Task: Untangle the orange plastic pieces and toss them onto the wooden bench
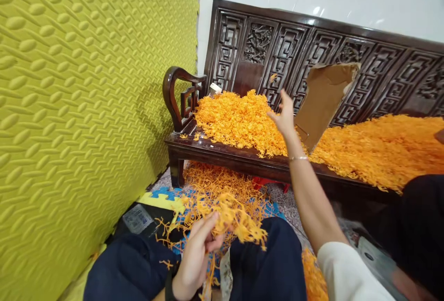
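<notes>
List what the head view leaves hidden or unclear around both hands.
Head view:
- Left hand: fingertips buried in the orange tangle, grip unclear.
- Right hand: palm faces away, its contents hidden.
- Cardboard sheet: lower edge sunk in the orange pile, support hidden.
- White object by the bench arm: too small to identify.
- Dark shape: cut off by the right edge.

Strands on bench, panel left

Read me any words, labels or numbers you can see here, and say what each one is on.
None can be read.
Packet beside the orange strands that the left hand holds: grey print, too blurred to read.
Cardboard sheet, carved bench: no lettering shows.
</notes>
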`<state>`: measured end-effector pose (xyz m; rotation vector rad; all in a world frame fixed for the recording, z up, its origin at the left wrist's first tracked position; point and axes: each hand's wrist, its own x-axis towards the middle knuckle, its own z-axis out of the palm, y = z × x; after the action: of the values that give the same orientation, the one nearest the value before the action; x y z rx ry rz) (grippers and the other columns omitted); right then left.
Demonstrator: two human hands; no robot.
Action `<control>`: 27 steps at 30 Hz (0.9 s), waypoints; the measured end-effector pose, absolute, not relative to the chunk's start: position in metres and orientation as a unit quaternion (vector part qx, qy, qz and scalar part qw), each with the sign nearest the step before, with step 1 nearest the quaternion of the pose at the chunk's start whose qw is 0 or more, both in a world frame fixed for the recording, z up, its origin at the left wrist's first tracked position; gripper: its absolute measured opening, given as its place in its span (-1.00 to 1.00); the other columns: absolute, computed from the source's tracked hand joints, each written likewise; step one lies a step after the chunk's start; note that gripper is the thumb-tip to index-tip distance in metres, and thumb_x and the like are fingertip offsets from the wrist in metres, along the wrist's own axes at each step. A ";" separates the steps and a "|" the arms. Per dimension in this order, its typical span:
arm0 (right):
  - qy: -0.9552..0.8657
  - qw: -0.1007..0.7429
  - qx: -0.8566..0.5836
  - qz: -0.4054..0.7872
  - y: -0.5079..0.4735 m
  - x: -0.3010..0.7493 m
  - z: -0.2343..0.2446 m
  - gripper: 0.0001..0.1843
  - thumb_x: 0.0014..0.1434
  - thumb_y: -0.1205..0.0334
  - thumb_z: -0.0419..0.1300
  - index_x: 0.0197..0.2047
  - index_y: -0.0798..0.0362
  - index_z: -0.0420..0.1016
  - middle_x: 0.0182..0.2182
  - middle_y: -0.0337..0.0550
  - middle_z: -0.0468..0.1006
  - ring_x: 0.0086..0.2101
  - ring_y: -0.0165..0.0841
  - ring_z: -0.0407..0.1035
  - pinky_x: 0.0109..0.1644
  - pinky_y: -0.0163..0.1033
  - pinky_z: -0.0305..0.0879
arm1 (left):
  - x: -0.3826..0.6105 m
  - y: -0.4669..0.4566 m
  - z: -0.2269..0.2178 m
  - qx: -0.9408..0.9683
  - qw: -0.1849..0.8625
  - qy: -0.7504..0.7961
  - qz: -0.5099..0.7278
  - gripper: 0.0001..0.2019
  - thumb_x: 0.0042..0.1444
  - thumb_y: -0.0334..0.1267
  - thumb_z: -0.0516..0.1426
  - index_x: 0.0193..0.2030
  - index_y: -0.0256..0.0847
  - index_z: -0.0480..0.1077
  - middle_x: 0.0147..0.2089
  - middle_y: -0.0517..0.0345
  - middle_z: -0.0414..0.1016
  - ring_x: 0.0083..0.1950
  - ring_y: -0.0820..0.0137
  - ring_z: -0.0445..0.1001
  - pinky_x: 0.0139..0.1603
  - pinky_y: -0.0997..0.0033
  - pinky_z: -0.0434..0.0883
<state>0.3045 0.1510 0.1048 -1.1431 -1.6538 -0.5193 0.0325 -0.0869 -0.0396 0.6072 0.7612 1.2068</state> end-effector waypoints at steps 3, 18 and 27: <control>-0.659 0.550 -0.494 -0.139 0.145 0.291 0.040 -0.44 0.13 0.11 0.15 0.15 0.14 0.21 0.07 0.16 0.31 -0.11 -0.23 0.35 -0.05 -0.03 0.34 | 0.023 -0.077 -0.038 0.245 0.678 0.362 0.590 -0.57 -0.29 0.02 0.33 -0.68 -0.25 0.23 -0.73 0.44 -0.02 -0.66 0.64 -0.04 -0.58 0.52 0.04; -0.731 0.515 -0.304 0.330 -0.026 0.191 -0.001 -0.50 0.24 -0.14 -0.05 0.04 0.02 0.36 -0.09 0.00 0.48 -0.16 -0.25 0.42 -0.07 -0.11 0.35 | 0.007 -0.056 -0.042 0.388 0.560 0.399 0.614 -0.56 0.00 0.07 0.15 -0.65 -0.21 0.18 -0.71 0.38 0.05 -0.62 0.57 0.02 -0.51 0.47 0.06; -0.859 0.346 -0.375 -0.048 -0.070 0.171 0.035 -0.55 0.22 0.26 0.13 0.18 -0.12 0.25 -0.04 -0.10 0.46 -0.08 -0.26 0.35 -0.02 -0.11 0.27 | 0.011 -0.063 -0.055 0.470 0.487 0.444 0.587 -0.56 0.00 0.12 0.13 -0.64 -0.21 0.28 -0.61 0.27 0.15 -0.51 0.46 0.12 -0.46 0.45 0.13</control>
<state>0.1715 -0.0704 0.0347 -0.9725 -2.2279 -0.1248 0.0106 -0.0625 -0.0545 1.1436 1.0811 1.4285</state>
